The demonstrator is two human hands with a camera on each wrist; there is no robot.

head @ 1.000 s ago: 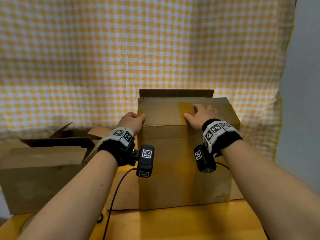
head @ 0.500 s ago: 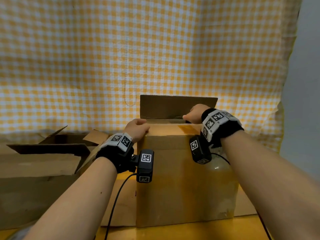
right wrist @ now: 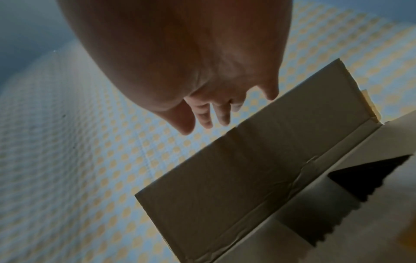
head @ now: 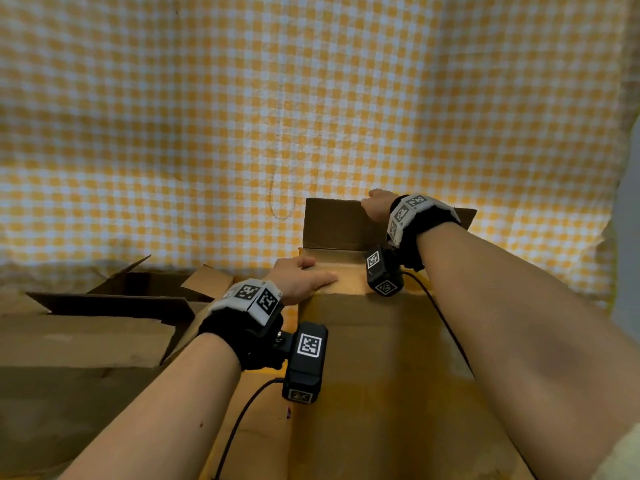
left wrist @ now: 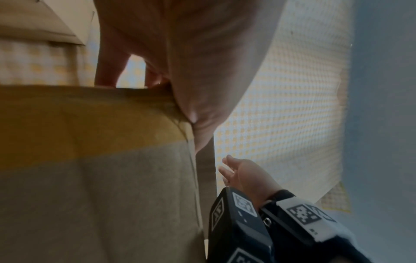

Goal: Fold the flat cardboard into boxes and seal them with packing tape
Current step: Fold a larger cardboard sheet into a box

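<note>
Closing the top flaps is the step in hand, by my reading.
Box (head: 374, 368): stands upright on the wooden table (head: 249, 403), directly in front of you; brown corrugated board with a yellowish band near the top edge.
Near flap (head: 346, 277): folded down flat.
Far flap (head: 339, 223): stands upright against the checked cloth (head: 311, 98); creased, not yet folded.
Left hand (head: 301, 277): fingers straight, pressing flat on the near flap at the box's left corner.
Right hand (head: 379, 204): at the far flap's top edge; the right wrist view shows fingers extended and slightly apart, gripping nothing.
Next move: hook the far flap's edge and draw it toward you until both flaps meet.
Tape: none visible; you need it within reach for sealing.
</note>
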